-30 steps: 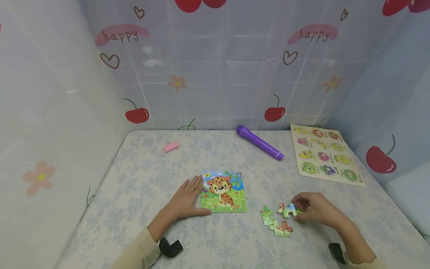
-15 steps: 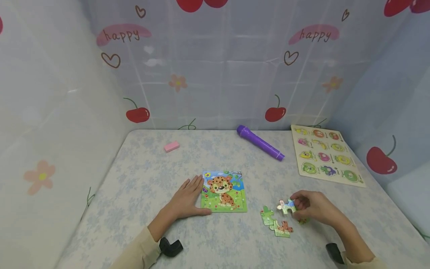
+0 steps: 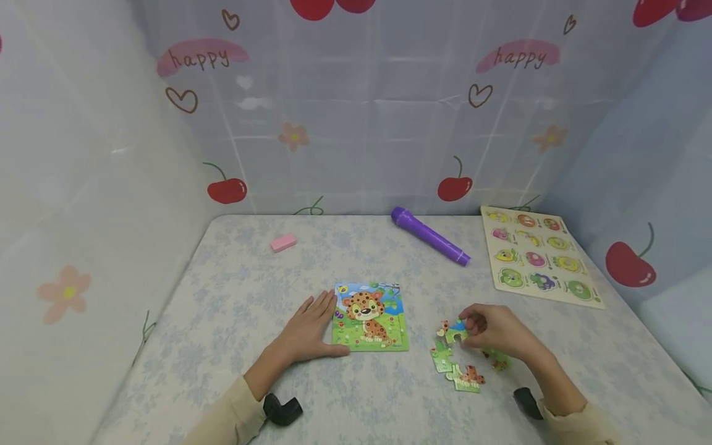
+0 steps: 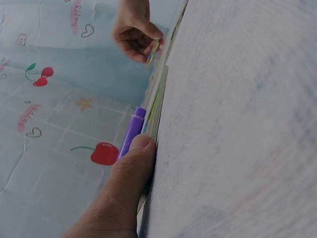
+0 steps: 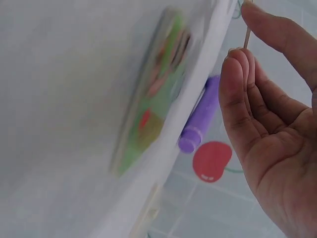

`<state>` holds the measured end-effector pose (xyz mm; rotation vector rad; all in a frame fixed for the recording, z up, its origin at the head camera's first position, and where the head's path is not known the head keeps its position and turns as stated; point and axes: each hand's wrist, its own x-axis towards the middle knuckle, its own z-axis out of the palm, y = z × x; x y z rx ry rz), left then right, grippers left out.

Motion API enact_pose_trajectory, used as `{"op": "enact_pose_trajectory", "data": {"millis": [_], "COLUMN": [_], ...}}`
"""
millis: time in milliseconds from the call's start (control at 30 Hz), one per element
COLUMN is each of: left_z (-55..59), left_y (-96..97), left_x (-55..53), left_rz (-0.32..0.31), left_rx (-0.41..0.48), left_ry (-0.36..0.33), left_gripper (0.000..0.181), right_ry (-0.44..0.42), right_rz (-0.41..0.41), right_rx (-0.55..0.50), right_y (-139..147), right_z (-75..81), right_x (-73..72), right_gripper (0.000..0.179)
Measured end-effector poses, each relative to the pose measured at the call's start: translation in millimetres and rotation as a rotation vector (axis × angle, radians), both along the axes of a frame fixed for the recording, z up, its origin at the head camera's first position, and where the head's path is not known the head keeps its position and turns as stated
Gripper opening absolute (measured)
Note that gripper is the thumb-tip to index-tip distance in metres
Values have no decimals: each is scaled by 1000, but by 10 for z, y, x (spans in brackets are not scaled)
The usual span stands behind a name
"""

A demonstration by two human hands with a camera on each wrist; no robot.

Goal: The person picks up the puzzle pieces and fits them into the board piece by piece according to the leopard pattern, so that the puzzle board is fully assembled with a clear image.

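In the head view my left hand point(image 3: 308, 330) lies flat at the left side of a square leopard puzzle board point(image 3: 384, 327); its thumb reaches along the near edge. The left wrist view shows that thumb point(image 4: 131, 173) against the board's edge. My right hand point(image 3: 503, 334) pinches a puzzle piece point(image 3: 453, 329) between thumb and fingers, above the table to the board's right. From the right wrist the piece point(image 5: 246, 38) appears edge-on. Beneath and around it lie loose pieces: a green one point(image 3: 442, 358), one with leopard paws point(image 3: 467, 378), and another point(image 3: 497, 360) partly under the hand.
A purple toy microphone point(image 3: 431, 237) lies behind, towards the back edge. At the back right is a fruit peg board point(image 3: 545, 259). A pink eraser-like block point(image 3: 283, 243) sits at the back left. Printed curtains enclose the table point(image 3: 233, 296) on three sides.
My right hand has lifted the puzzle piece off the table and carried it left, uncovering more of the loose piece below. My left hand and the board have stayed put.
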<state>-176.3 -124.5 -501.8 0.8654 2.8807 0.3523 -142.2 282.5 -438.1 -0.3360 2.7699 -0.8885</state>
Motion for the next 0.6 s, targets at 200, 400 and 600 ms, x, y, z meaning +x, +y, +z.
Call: {"op": "enact_pose_trajectory", "data": {"millis": [200, 400, 600], "left_z": [-34, -51, -35], "left_y": [-8, -12, -14], "left_x": [-12, -18, -13], "left_rz": [-7, -11, -7], "left_rx": [10, 3, 14], "left_ry": [-1, -6, 4], "left_gripper": [120, 119, 119], "right_ry": [36, 48, 90], "right_rz": [16, 8, 32], "right_rx": [-26, -15, -5], "right_y": [-215, -400, -604], "right_z": [-7, -5, 16], "right_x": [-119, -215, -303], "right_gripper": [38, 38, 37]}}
